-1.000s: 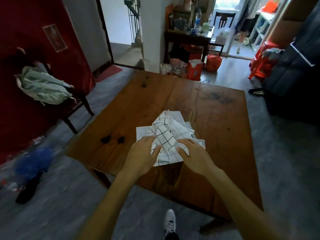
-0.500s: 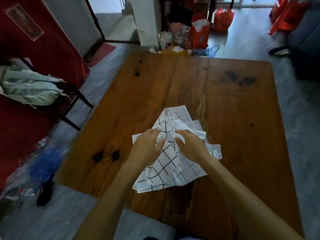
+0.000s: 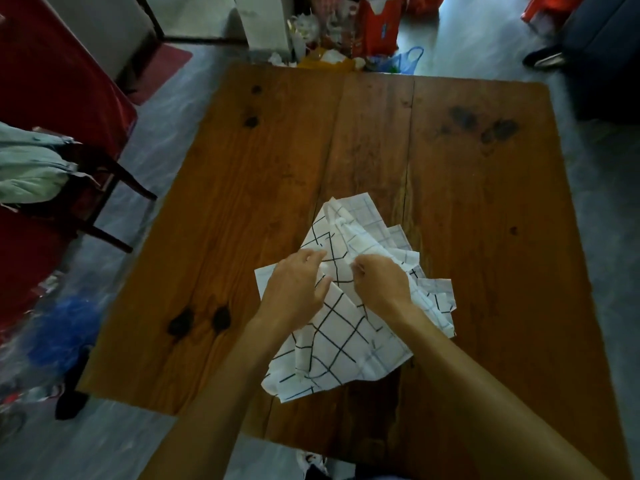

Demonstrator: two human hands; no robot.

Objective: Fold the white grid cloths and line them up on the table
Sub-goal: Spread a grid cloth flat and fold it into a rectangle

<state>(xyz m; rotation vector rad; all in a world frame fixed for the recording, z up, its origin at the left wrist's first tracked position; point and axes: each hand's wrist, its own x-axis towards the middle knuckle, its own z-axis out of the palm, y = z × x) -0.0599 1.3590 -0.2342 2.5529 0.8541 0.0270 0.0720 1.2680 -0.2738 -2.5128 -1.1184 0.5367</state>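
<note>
Nearest the camera, both forearms reach in over the near edge of the wooden surface [image 3: 263,188] to the crumpled heap of white grid cloths [image 3: 341,336], which lies a little right of centre and towards the near side. The left hand [image 3: 294,289] rests on the heap's left part with its fingers curled down into the bold-lined cloth; its grip looks closed on a fold, though the fingertips are partly hidden in the fabric. Just beside it, the right hand [image 3: 379,284] pinches a ridge of cloth at the top of the pile, fingers bent tight round it. Compared with half a second ago, the hands have drawn closer together and moved up onto the middle of the heap, and a second ago they were only arriving at its near edge. The near flap now spreads further towards the surface's near edge. This suggests the person is separating one cloth from the pile, so folding has not begun and none is lined up. Beyond, the far half of the surface shows dark stains, and past its far edge bags [image 3: 379,26] and litter sit on the floor, nearer the top of the view than before.
</note>
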